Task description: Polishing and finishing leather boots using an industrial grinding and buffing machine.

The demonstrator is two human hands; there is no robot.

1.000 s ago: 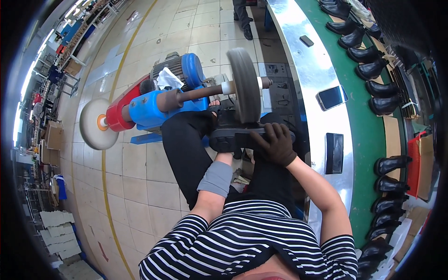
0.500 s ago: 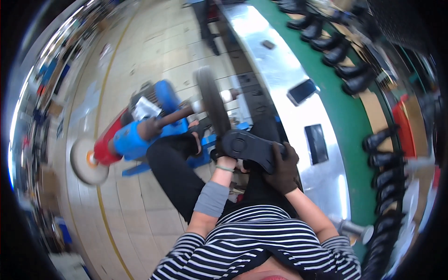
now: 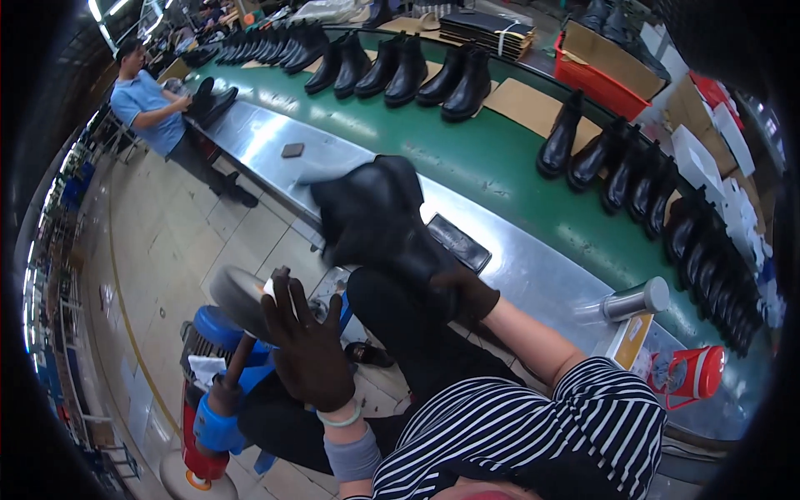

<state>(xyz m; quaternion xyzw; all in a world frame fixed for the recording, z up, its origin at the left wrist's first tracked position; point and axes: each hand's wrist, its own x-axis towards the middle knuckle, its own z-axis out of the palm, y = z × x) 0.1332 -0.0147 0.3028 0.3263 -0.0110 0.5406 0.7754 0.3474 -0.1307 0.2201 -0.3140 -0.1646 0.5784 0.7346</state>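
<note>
- The black boot [image 3: 379, 218] held up by the right hand [image 3: 462, 296] is motion-blurred; its sole and details cannot be made out.
- The boot covers most of the right hand's fingers.
- The spinning buffing wheel [image 3: 237, 300] is blurred, partly behind the left hand [image 3: 308, 350].
- The polishing machine [image 3: 208, 408] is cut off at the lower edge.

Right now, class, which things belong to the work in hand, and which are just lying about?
In hand:
black boot in right hand
buffing wheel by left hand

Lying about:
boots on green belt
steel flask
red jug
cardboard
</note>
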